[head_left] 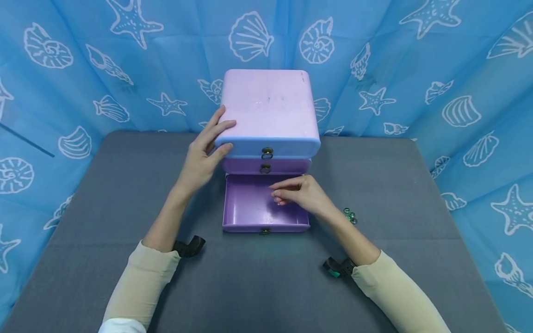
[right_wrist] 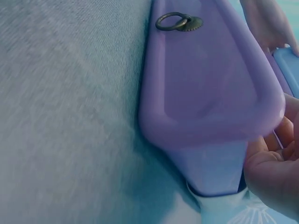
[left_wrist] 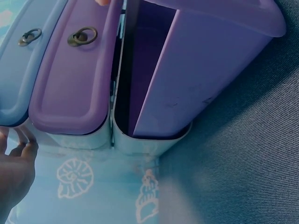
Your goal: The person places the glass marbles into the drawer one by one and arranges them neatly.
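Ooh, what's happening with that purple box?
Someone's left hand is resting on the upper corner of the drawer box. Their right hand is over the bottom drawer, which is pulled out; I can't tell if those fingers hold anything. The blue top drawer and the purple middle drawer look shut. A few small green pieces lie on the gray table, beside the right arm.

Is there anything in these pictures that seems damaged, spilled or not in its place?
The drawer cabinet has a few dark marks on its pale top, odd against the plain surface; I cannot tell scratches from dirt. Small green pieces lie loose on the grey cloth, outside the open drawer.
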Demonstrator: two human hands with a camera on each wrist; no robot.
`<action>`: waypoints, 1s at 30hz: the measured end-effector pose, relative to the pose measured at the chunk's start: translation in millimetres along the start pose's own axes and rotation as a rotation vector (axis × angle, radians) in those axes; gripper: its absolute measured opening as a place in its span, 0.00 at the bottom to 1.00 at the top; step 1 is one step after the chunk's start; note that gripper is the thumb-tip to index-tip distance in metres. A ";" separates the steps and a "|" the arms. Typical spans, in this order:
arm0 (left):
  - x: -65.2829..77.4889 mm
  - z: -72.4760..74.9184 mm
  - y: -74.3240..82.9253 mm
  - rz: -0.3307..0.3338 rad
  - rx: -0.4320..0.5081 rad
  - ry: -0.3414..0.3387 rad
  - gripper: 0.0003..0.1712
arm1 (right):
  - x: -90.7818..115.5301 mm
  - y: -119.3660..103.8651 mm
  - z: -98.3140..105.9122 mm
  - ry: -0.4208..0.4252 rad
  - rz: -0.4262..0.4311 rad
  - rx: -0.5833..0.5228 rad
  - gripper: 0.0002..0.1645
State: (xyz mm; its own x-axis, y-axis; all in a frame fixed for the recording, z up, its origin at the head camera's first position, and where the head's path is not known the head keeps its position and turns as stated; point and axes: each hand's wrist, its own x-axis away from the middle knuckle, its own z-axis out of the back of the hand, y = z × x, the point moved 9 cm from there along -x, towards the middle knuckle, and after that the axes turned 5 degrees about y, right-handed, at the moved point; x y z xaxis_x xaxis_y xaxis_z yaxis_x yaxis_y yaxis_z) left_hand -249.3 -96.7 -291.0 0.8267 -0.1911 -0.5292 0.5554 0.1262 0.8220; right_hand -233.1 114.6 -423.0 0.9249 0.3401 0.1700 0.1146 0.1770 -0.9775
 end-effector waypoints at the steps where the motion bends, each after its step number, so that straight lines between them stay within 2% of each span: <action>1: 0.4 0.0 -0.1 0.002 0.001 0.002 0.24 | 2.1 0.2 2.2 0.002 0.002 -0.003 0.17; 11: -0.1 0.6 -1.0 0.008 0.023 0.010 0.24 | 18.9 -0.9 31.7 0.033 0.035 -0.013 0.20; 22: 0.6 0.3 -2.5 0.019 -0.002 0.013 0.24 | 35.2 -0.9 58.8 0.078 0.033 0.052 0.19; 30: -0.1 0.4 -5.4 -0.002 -0.003 0.017 0.24 | 47.8 6.3 82.0 0.129 0.032 0.105 0.20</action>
State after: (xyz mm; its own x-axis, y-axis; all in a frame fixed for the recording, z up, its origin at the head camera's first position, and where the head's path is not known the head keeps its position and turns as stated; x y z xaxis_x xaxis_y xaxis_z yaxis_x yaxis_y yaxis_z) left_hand -252.4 -97.7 -295.3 0.8268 -0.1745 -0.5347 0.5575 0.1289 0.8201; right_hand -217.8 207.7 -410.8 0.9671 0.2267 0.1151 0.0521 0.2661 -0.9625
